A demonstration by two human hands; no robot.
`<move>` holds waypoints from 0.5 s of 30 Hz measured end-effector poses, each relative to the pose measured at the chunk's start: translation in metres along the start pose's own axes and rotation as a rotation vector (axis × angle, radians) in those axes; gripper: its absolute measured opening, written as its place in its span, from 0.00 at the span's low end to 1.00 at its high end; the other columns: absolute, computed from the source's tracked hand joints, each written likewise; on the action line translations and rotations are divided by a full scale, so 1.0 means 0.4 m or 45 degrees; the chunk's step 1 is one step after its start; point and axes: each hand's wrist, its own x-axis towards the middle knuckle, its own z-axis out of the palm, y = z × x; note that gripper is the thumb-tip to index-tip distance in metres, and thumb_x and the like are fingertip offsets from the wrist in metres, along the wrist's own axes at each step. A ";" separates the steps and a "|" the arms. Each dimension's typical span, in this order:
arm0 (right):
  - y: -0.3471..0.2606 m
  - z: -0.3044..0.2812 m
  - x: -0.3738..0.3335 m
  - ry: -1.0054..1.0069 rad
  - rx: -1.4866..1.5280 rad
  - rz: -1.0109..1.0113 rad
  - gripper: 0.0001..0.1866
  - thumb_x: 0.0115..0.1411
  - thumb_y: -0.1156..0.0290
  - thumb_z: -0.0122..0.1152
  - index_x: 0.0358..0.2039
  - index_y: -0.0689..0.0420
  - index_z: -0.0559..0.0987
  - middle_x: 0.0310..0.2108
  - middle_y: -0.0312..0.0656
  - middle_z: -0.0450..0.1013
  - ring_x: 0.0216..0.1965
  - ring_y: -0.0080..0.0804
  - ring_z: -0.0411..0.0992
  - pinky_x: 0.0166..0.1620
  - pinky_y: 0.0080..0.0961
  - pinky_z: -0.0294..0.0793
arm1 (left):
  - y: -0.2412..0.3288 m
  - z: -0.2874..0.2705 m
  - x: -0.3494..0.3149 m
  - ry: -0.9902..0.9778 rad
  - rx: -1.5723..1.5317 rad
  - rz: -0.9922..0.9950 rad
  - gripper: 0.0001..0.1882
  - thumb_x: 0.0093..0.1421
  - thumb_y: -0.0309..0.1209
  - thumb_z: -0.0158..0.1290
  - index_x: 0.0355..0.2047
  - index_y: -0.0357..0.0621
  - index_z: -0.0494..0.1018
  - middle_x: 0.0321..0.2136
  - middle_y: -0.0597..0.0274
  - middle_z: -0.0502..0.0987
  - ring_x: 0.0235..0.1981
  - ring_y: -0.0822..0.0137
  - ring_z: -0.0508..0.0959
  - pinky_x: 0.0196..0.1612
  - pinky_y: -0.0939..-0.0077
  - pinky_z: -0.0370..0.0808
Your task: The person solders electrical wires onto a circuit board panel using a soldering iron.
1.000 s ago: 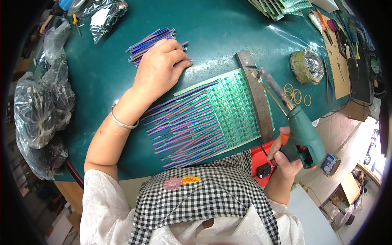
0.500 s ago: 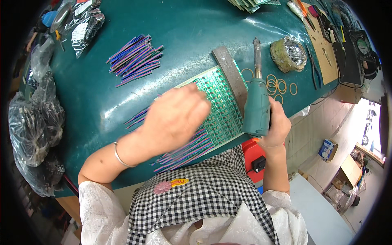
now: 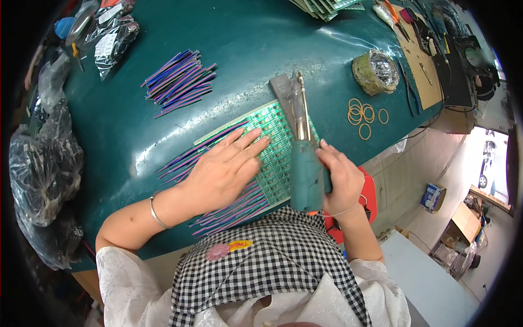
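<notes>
My left hand (image 3: 226, 171) lies palm down, its fingers stretched over the left part of a green circuit-board panel (image 3: 276, 150). Beneath and beside that hand, thin blue, pink and dark wires (image 3: 231, 210) run out from the panel's left side; its fingertips rest near the wire ends, partly hiding them. My right hand (image 3: 344, 180) is closed around a green soldering gun (image 3: 306, 180), whose metal barrel points away from me over the panel's right side. Under the barrel, a dark flat metal bar (image 3: 281, 92) lies across the panel.
A pile of loose wires (image 3: 180, 84) sits farther back on the green table (image 3: 245, 60). To the right are several rubber bands (image 3: 365, 117) and a foil-lined round pot (image 3: 376, 72). More boards (image 3: 327, 6) are stacked at the back; plastic bags (image 3: 46, 180) line the left.
My left hand has gone from a raised, curled pose to lying flat over the wires and panel. The soldering gun has moved left with my right hand, over the bar.
</notes>
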 end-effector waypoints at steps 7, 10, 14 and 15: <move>0.000 0.009 0.014 0.115 0.135 0.167 0.29 0.43 0.69 0.76 0.46 0.62 0.75 0.32 0.43 0.76 0.29 0.33 0.77 0.32 0.25 0.76 | 0.005 -0.034 0.023 0.381 0.048 0.146 0.07 0.55 0.27 0.55 0.34 0.41 0.73 0.29 0.62 0.77 0.33 0.63 0.80 0.41 0.69 0.78; -0.002 0.008 0.026 0.149 0.123 0.142 0.29 0.42 0.72 0.76 0.46 0.61 0.75 0.30 0.41 0.75 0.29 0.32 0.76 0.31 0.24 0.75 | 0.011 -0.067 0.040 0.237 0.127 -0.021 0.09 0.53 0.27 0.55 0.36 0.41 0.74 0.23 0.63 0.71 0.26 0.65 0.75 0.29 0.72 0.76; -0.002 0.014 0.037 0.220 0.073 0.102 0.27 0.45 0.73 0.75 0.46 0.63 0.75 0.31 0.42 0.75 0.28 0.32 0.76 0.31 0.23 0.75 | -0.038 -0.005 0.040 0.340 0.160 -0.107 0.14 0.53 0.26 0.55 0.41 0.40 0.75 0.22 0.61 0.71 0.24 0.63 0.75 0.27 0.70 0.75; 0.001 0.016 0.039 0.252 0.073 0.088 0.26 0.46 0.74 0.74 0.45 0.63 0.75 0.31 0.43 0.75 0.28 0.32 0.76 0.32 0.23 0.75 | -0.044 0.002 0.033 0.343 0.108 -0.126 0.14 0.53 0.23 0.57 0.42 0.39 0.75 0.24 0.58 0.72 0.25 0.60 0.75 0.28 0.67 0.75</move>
